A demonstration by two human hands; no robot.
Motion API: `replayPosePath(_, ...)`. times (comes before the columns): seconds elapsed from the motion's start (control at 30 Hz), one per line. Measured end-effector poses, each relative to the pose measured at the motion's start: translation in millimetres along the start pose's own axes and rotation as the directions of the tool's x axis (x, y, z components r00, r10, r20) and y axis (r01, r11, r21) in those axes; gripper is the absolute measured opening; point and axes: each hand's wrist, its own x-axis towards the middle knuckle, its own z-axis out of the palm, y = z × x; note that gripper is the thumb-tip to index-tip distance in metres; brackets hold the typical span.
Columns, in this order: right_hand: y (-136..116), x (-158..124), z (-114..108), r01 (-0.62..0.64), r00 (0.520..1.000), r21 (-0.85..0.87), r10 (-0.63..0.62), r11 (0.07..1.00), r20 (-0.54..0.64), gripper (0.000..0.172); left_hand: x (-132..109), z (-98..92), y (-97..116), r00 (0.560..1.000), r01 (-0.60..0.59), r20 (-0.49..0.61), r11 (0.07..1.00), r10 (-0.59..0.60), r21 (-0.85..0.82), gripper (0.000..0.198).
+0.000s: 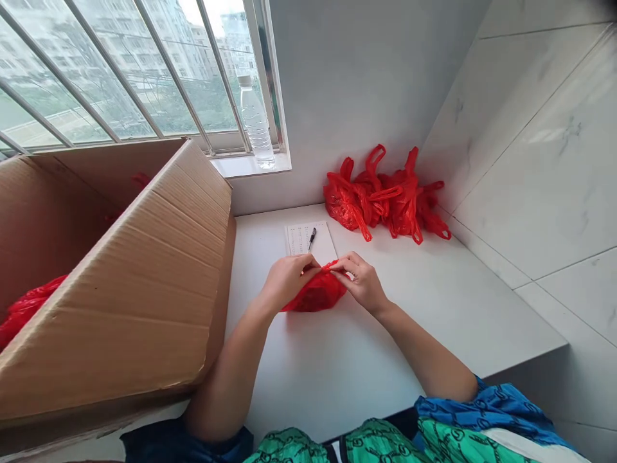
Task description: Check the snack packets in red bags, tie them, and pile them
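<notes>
A red plastic bag [318,294] rests on the white tabletop in front of me, with something bulky and dark faintly showing through it. My left hand [290,278] pinches the bag's gathered top from the left. From the other side my right hand [359,276] grips the same gathered part between thumb and fingers, and the two sets of fingertips nearly meet. Just behind the hands lies a sheet of paper [301,236] with writing on it, and a black pen [312,238] on top.
A large open cardboard box [144,289] with red bags [31,308] inside stands at left. Several knotted red bags [385,196] are heaped at the table's back right against the wall. A water bottle [258,125] stands on the sill by the barred window. The white table [434,302] has its edge at right.
</notes>
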Motion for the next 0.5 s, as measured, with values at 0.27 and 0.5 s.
replayPosePath(0.27, 17, 5, -59, -0.054, 0.997, -0.01, 0.054, 0.998, -0.06, 0.011, -10, -23.8, -23, 0.984, 0.112, -0.141, 0.993, -0.107, 0.023, 0.021)
replayPosePath(0.5, 12, 1, -58, -0.145, 0.983, -0.109, 0.156, 0.983, 0.093, 0.011, -15, -17.9, -9, 0.988, 0.069, -0.146, 0.986, -0.047, 0.149, 0.025)
